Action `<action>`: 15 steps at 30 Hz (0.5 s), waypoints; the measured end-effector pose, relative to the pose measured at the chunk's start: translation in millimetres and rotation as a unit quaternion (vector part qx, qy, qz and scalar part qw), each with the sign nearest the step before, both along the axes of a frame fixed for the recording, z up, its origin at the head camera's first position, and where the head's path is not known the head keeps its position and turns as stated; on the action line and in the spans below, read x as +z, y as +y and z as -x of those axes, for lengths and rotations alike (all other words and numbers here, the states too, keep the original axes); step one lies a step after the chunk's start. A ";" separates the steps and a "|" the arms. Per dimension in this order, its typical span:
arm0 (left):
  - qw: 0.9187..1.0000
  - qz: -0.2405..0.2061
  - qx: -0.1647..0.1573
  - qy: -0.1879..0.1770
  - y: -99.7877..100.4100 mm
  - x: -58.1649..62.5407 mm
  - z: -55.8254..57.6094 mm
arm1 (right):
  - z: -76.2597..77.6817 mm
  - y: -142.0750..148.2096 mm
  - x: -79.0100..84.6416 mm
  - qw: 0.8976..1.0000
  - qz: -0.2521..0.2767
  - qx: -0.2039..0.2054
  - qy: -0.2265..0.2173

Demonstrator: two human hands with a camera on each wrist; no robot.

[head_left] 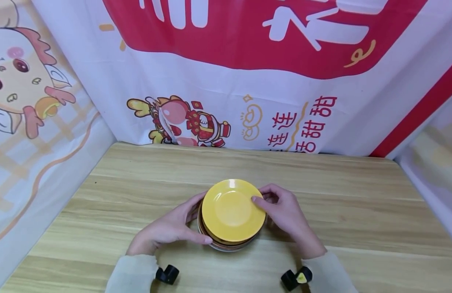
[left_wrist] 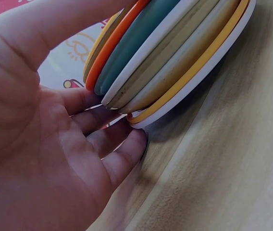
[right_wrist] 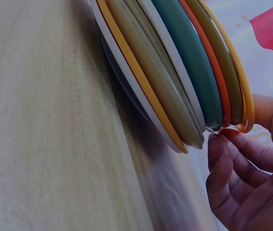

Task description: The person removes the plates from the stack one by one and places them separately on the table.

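Observation:
A yellow plate [head_left: 231, 213] tops a stack of plates [head_left: 226, 248] on the wooden table. My left hand [head_left: 171, 228] spans the stack's left side, thumb at the near rim and fingers around the far left edge. In the left wrist view those fingertips touch the rims, the lowest one close to the table. My right hand [head_left: 284, 209] pinches the yellow plate's right rim, thumb on top and fingers below. Seen from the right wrist, the stack has an orange plate [right_wrist: 212, 72], a teal plate [right_wrist: 189, 57] and several white, beige and yellow ones beneath.
The wooden table [head_left: 358, 211] stretches around the stack. Behind it hangs a white and red printed cloth [head_left: 218, 81], with another printed cloth [head_left: 35, 162] along the left side. Black wrist devices [head_left: 167, 274] sit at both sleeves.

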State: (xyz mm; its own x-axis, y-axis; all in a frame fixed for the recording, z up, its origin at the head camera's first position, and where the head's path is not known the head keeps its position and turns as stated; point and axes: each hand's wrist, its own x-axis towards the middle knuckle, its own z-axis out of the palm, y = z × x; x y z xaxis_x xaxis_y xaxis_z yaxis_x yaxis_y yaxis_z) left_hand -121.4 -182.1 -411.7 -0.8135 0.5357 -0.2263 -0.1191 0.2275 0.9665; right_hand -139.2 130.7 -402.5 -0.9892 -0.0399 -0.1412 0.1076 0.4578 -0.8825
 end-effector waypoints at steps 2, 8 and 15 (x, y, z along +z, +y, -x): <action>1.000 0.003 0.001 0.000 0.7 0.2 0.1 | 0.3 1.1 0.0 1.000 0.001 0.000 -0.001; 1.000 0.012 0.000 0.008 1.6 0.6 0.7 | 1.4 3.8 0.1 1.000 0.004 -0.002 0.000; 1.000 0.014 0.003 0.006 2.2 1.0 0.2 | 1.5 5.1 -1.1 1.000 0.013 0.003 -0.002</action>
State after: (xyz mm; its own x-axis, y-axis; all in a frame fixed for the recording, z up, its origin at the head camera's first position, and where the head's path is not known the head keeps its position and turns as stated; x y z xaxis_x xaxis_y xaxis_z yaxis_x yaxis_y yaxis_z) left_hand -121.6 -179.9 -410.7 -0.8194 0.5241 -0.2319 -0.1095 0.2541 0.9610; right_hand -140.7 135.8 -403.6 -0.9883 -0.0488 -0.1444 0.1090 0.4353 -0.8937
